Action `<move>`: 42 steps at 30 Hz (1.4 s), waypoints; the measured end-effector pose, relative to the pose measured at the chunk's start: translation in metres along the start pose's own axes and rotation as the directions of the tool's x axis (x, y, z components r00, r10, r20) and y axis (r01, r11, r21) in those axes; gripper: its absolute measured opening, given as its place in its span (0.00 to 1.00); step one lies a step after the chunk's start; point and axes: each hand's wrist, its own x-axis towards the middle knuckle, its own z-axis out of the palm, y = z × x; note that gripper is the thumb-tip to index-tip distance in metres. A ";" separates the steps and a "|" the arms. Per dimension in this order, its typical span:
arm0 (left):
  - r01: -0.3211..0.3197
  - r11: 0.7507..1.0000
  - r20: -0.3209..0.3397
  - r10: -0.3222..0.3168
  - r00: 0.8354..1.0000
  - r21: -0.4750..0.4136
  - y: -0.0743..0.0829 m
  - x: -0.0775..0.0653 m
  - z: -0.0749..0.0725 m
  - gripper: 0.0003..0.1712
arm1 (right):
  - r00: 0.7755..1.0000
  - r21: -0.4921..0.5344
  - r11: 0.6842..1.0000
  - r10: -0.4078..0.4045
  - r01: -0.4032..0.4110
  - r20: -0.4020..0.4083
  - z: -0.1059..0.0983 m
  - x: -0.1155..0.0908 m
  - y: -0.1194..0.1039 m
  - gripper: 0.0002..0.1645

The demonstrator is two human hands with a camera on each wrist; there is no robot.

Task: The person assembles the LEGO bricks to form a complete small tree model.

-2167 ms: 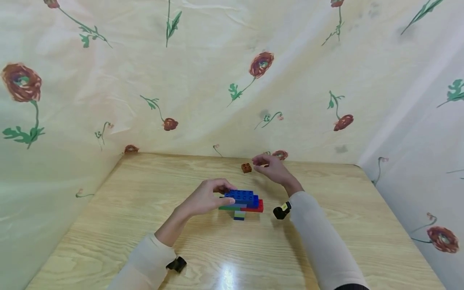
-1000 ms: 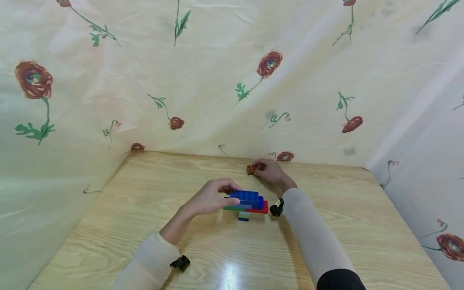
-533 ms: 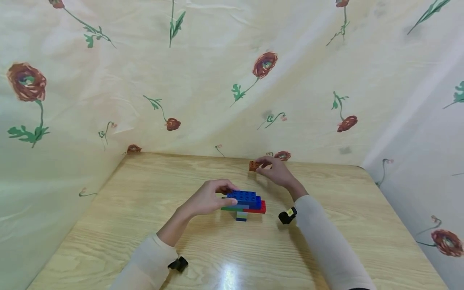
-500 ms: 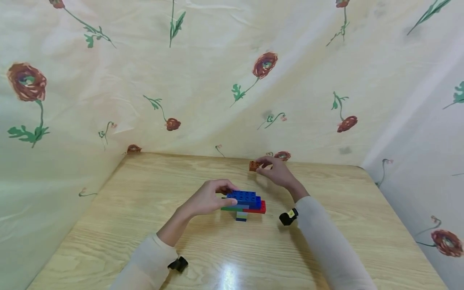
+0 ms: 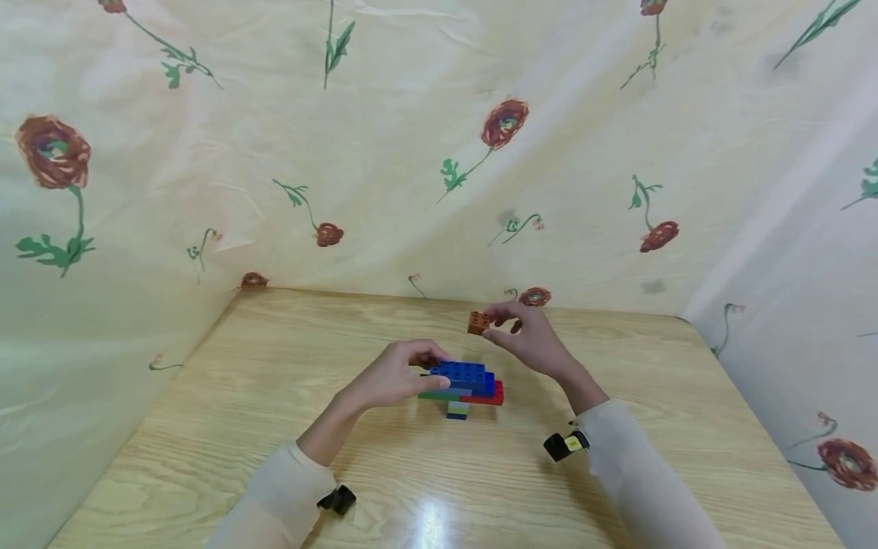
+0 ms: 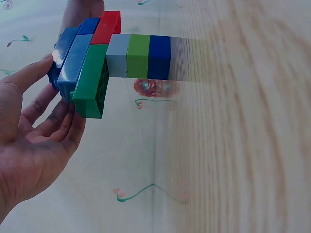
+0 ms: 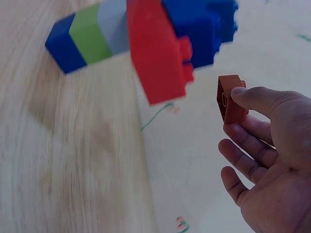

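A building-brick model (image 5: 461, 374) stands upright on the table. Its narrow column has a dark blue brick (image 6: 159, 57) at the bottom, then lime green and pale blue ones. A green brick (image 6: 90, 82) and a red brick (image 7: 154, 58) lie across the column, with blue bricks stacked above them. My left hand (image 5: 391, 374) grips the left end of the upper blue bricks, thumb on the near side and fingers behind. Behind the model, my right hand (image 5: 533, 339) pinches an orange-brown brick (image 5: 478, 323) between thumb and fingertips, held up with its studs on top.
The wooden table (image 5: 226, 396) ends at the back against a flowered cloth (image 5: 384, 152), which also hangs at both sides. Black wrist cameras sit under both sleeves, the right one (image 5: 564, 445) to the right of the model.
My right hand has reached the orange-brown brick at the table's back, pinched it and brought it up and slightly nearer the model. The left hand and the model have kept their place.
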 end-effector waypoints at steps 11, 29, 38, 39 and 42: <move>0.007 1.000 0.002 -0.007 1.000 0.005 0.002 0.000 0.001 0.17 | 0.999 0.006 0.999 -0.041 0.041 -0.014 0.000 -0.032 -0.034 0.20; 0.006 1.000 0.004 -0.006 1.000 0.004 0.002 -0.001 0.000 0.17 | 0.991 0.011 0.991 -0.133 0.133 0.006 0.015 -0.055 -0.048 0.20; 0.016 1.000 0.000 -0.016 1.000 0.012 0.003 -0.001 0.000 0.18 | 0.985 -0.055 0.984 -0.173 0.172 -0.010 0.022 -0.056 -0.047 0.21; 0.015 1.000 0.000 -0.015 1.000 0.015 0.003 -0.001 0.000 0.18 | 0.985 -0.056 0.984 -0.171 0.170 -0.013 0.023 -0.056 -0.047 0.21; 0.008 1.000 -0.002 -0.008 1.000 0.026 0.003 0.000 0.000 0.19 | 0.987 -0.054 0.985 -0.162 0.162 -0.014 0.023 -0.057 -0.048 0.21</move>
